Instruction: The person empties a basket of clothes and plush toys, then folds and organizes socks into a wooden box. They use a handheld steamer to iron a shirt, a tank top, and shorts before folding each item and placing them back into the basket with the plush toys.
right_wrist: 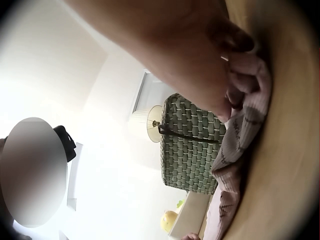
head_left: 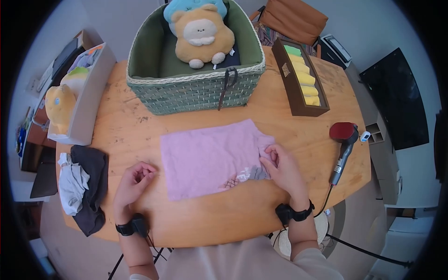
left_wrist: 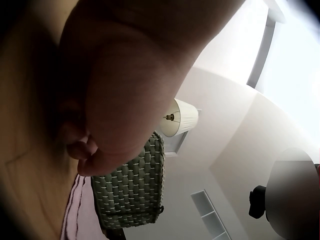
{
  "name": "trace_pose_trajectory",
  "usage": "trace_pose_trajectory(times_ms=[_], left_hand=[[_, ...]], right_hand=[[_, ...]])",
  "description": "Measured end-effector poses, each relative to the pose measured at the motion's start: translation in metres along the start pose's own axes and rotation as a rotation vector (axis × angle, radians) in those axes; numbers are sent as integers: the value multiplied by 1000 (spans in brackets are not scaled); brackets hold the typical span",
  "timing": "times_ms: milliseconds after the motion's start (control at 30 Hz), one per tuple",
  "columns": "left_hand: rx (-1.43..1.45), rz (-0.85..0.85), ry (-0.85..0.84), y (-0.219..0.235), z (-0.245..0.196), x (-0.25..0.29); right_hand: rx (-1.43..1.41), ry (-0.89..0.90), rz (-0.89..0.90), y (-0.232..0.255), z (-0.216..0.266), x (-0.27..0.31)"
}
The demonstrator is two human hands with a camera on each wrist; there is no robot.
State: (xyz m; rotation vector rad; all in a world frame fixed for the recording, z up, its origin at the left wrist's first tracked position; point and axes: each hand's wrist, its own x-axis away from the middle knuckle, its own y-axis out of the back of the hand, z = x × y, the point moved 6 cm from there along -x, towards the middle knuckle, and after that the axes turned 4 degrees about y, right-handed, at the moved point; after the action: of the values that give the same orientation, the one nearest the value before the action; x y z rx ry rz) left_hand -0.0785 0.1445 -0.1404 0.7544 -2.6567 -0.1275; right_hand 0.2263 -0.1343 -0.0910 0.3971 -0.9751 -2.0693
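Observation:
A pink shirt [head_left: 210, 156] lies folded on the wooden table in the head view, a printed design near its lower right edge. My right hand [head_left: 283, 170] pinches the shirt's right end between thumb and fingers. In the right wrist view the pink cloth [right_wrist: 250, 107] bunches up at the fingers of that hand. To the left of the shirt, my left hand [head_left: 136, 182] rests over the table with loosely curled fingers, holding nothing. The left wrist view shows the shirt's layered edge [left_wrist: 79, 205] just beyond this hand.
Behind the shirt stands a green woven basket [head_left: 196, 93] with plush toys [head_left: 203, 39]. A brown box [head_left: 308, 111] of rolled yellow cloths and a hair dryer [head_left: 343, 144] are at right. Dark cloth [head_left: 95, 172], a white cloth [head_left: 72, 186] and a white bin [head_left: 91, 112] are at left.

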Motion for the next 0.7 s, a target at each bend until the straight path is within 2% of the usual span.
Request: trace_pose_trajectory(times_ms=[100,167,200,267,300,367,400,467,500,567,700], left_hand=[[0,-6,-8,0,-1,0],[14,5,-1,0,1,-2],[16,9,-3,0,1,-2],[-8,7,-13,0,0,-1],[-6,13,-13,-1,0,-1],[-14,-2,4,-1,0,0],[-13,1,3,-1,-1,0],[-22,-2,10,-2,-3,0],[-21,-6,11,-3,-3,0],[-29,-9,-11,-2,-4,0],[-6,2,-15,-3,-4,-1]], right_hand=[[23,-55,-73,5,-9,3],[95,82,-201,9,-14,2],[98,79,-203,10,-20,2],[134,-41,-232,16,-33,1],[138,-46,-233,17,-35,0],[378,-14,-340,22,-30,1],[381,-17,-341,23,-27,2],[362,-6,-169,17,-19,0],[362,-1,-167,19,-13,-1],[109,-44,-14,10,-8,-3],[16,42,-119,8,-20,-2]])
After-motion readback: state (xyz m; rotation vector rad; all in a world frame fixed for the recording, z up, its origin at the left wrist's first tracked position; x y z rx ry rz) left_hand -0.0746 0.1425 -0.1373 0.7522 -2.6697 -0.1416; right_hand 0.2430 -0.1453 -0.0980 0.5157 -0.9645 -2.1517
